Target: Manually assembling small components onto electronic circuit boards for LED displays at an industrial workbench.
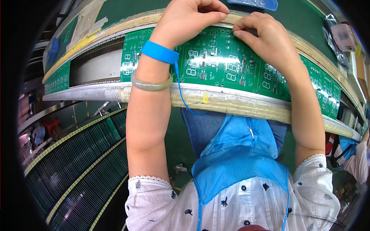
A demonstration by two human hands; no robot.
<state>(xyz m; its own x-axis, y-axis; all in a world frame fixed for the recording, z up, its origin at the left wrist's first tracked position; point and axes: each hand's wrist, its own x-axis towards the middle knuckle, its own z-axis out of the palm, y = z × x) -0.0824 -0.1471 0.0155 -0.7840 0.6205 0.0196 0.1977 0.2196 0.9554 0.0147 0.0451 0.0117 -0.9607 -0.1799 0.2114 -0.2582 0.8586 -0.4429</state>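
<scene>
A green circuit board (210, 57) printed with white digit outlines lies in the rail in front of me. Above its far edge, my left hand (189, 19) has thumb and forefinger drawn together in a pinch. Just to the right, my right hand (266, 36) hangs over the same board with curled fingers, thumb and fingertips close together. Whatever either hand pinches is too small to make out. A blue wrist strap (160, 52) with a thin cord circles my left wrist, with a pale bangle (151, 82) below it.
A blue tray (266, 4) with small parts stands beyond the rail. Another green board (58, 79) sits at the rail's left end. Racks of upright boards (77, 161) stand at lower left. Plastic bags and a pink item (343, 37) lie at far right.
</scene>
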